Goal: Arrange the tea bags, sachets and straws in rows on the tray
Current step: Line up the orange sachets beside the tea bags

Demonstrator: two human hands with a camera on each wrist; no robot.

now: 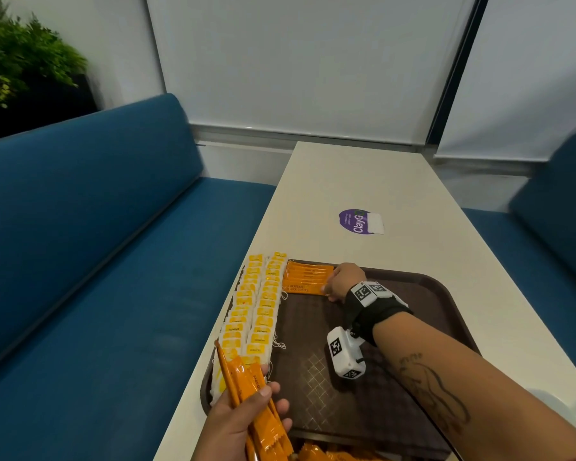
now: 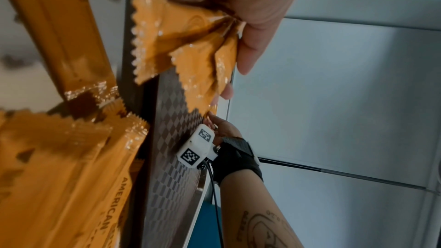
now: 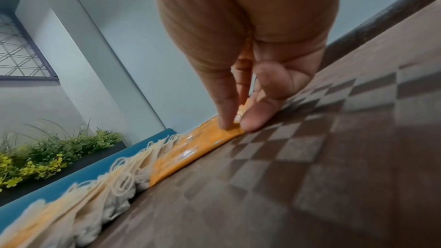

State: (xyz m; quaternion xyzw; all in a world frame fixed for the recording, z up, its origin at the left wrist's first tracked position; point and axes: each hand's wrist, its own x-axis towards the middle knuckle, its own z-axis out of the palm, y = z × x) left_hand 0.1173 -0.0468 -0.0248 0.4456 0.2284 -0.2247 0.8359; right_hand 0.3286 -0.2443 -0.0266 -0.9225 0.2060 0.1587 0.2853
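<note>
A brown tray [image 1: 396, 410] lies on the white table. Two rows of yellow-tagged tea bags [image 1: 256, 314] run along its left side. A row of orange coffee sachets [image 1: 308, 277] lies at its far left corner. My right hand [image 1: 327, 292] reaches to the right end of that row, thumb and finger pinching the end of the nearest sachet [image 3: 210, 140]. My left hand [image 1: 273, 404] hovers over the tray's near left corner and grips a bundle of orange sachets [image 1: 246, 387], their crimped ends [image 2: 186, 44] fanning out below the palm.
More loose orange sachets [image 1: 330, 455] lie at the tray's near edge. A purple sticker [image 1: 359, 221] sits on the table [image 1: 379, 181] beyond the tray. Blue benches [image 1: 80, 261] flank the table, and a plant [image 1: 20, 61] stands at the back left.
</note>
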